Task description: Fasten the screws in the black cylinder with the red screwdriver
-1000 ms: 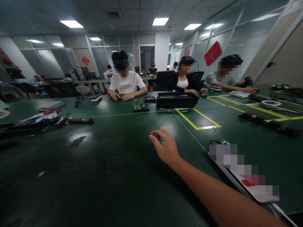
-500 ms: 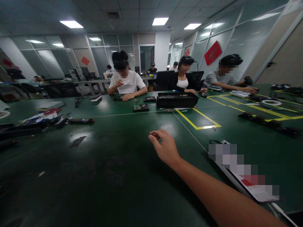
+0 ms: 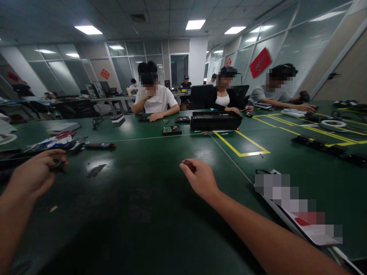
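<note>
My right hand is held above the green table near the middle, its thumb and fingers curled round a small brownish thing too small to name. At the left, my left hand has its fingers closed round a dark, ring-shaped object. Beyond my left hand lie a black pen-like tool and a pile of tools with a pair of red handles.
A long black box and a circuit board stand across the table. Yellow tape marks the right side. A white power strip or tray lies near my right forearm. Several people sit opposite.
My left hand has come into view from the left, holding the dark object. My right hand stays nearly in place. The person opposite in white has raised a hand to the face.
</note>
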`<move>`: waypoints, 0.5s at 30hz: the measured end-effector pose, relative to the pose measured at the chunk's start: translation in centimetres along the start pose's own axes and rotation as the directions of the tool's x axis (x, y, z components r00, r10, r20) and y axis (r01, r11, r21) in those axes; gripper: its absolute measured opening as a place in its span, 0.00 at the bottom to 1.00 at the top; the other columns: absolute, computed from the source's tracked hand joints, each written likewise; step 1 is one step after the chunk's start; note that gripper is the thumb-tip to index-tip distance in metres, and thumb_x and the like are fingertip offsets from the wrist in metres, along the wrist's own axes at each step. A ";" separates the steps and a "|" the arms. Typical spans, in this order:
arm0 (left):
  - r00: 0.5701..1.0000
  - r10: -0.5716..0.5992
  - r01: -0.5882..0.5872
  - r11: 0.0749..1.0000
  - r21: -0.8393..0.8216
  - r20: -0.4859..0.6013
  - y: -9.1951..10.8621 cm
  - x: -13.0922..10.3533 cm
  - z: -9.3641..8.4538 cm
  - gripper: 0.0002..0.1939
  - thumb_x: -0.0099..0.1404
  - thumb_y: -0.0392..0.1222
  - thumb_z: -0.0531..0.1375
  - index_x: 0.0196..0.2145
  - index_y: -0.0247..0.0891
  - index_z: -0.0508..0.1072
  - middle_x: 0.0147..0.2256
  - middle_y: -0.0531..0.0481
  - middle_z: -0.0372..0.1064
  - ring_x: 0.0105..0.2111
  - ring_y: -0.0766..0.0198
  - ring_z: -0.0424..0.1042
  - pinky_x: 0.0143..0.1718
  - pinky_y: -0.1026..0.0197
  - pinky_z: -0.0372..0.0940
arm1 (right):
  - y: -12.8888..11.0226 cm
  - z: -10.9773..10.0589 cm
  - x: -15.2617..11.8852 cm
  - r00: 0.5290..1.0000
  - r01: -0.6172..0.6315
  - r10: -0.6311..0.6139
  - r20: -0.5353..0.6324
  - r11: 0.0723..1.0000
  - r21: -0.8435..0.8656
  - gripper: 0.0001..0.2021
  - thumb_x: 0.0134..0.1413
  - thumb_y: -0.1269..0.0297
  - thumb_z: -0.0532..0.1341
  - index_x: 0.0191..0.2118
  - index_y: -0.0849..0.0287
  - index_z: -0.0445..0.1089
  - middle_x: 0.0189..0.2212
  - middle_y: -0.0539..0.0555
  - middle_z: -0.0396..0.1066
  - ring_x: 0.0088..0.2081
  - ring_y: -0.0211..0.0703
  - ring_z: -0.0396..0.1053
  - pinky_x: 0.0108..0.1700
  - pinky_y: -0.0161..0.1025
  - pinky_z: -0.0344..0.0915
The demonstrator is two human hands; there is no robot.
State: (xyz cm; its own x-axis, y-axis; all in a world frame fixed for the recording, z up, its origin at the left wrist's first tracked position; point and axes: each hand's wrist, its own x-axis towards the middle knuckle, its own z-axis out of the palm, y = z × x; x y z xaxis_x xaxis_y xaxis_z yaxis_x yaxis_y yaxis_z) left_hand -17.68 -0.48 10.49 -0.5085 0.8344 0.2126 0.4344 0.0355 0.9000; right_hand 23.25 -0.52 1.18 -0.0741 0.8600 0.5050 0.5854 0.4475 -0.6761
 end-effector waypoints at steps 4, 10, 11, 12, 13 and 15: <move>0.961 0.010 0.061 0.967 -0.247 0.275 1.1 -2.8 7.2 0.17 0.52 0.28 0.51 0.40 0.31 0.67 0.29 0.55 0.62 0.33 0.69 0.63 0.38 0.65 0.56 | -0.3 -0.2 -0.2 0.998 0.007 -0.002 -0.060 0.997 0.083 0.12 0.64 0.58 0.59 0.44 0.57 0.75 0.34 0.53 0.76 0.34 0.44 0.72 0.37 0.41 0.67; 0.739 0.208 -0.170 0.978 -0.121 0.641 1.7 -9.6 17.2 0.24 0.51 0.32 0.55 0.47 0.34 0.68 0.38 0.49 0.66 0.38 0.60 0.66 0.40 0.59 0.60 | -0.9 -0.5 -0.4 0.993 0.046 -0.024 -0.118 0.981 0.190 0.09 0.65 0.60 0.56 0.42 0.57 0.71 0.32 0.52 0.75 0.35 0.43 0.72 0.38 0.40 0.66; 0.724 0.224 -0.236 0.969 -0.071 0.652 1.4 -10.4 18.1 0.27 0.50 0.30 0.55 0.50 0.36 0.67 0.41 0.48 0.66 0.40 0.60 0.67 0.42 0.59 0.61 | -0.9 -0.5 -0.5 0.990 0.049 -0.021 -0.139 0.978 0.204 0.09 0.66 0.60 0.56 0.40 0.56 0.71 0.31 0.51 0.74 0.34 0.43 0.72 0.36 0.39 0.65; 0.717 0.239 -0.289 0.957 -0.032 0.655 1.1 -10.9 18.8 0.29 0.50 0.28 0.55 0.52 0.37 0.65 0.43 0.48 0.66 0.42 0.60 0.67 0.44 0.58 0.62 | -1.0 -0.5 -0.5 0.987 0.051 -0.015 -0.161 0.974 0.219 0.09 0.66 0.59 0.56 0.38 0.56 0.70 0.29 0.51 0.72 0.32 0.42 0.71 0.35 0.38 0.65; 0.716 0.250 -0.326 0.945 -0.005 0.652 0.7 -11.4 19.3 0.29 0.51 0.26 0.55 0.53 0.37 0.64 0.45 0.47 0.67 0.44 0.59 0.68 0.47 0.57 0.62 | -1.0 -0.5 -0.5 0.984 0.052 -0.009 -0.180 0.970 0.238 0.10 0.66 0.59 0.56 0.36 0.56 0.68 0.27 0.50 0.70 0.30 0.41 0.70 0.33 0.38 0.64; 0.717 0.269 -0.346 0.938 -0.006 0.643 -0.2 -11.7 19.7 0.25 0.57 0.27 0.55 0.53 0.38 0.65 0.47 0.46 0.68 0.47 0.59 0.68 0.52 0.55 0.62 | -0.9 -0.5 -0.6 0.977 0.069 -0.005 -0.212 0.953 0.294 0.10 0.67 0.58 0.55 0.35 0.55 0.67 0.26 0.48 0.68 0.29 0.40 0.68 0.32 0.38 0.63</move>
State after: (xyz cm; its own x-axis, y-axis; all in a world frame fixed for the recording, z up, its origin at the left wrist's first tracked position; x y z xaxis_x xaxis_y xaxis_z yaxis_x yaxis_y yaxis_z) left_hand 2.87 0.58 0.29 0.2303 0.9616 0.1494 0.5788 -0.2588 0.7734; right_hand 23.13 -1.60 1.72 0.0960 0.7860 0.6107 0.3152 0.5580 -0.7677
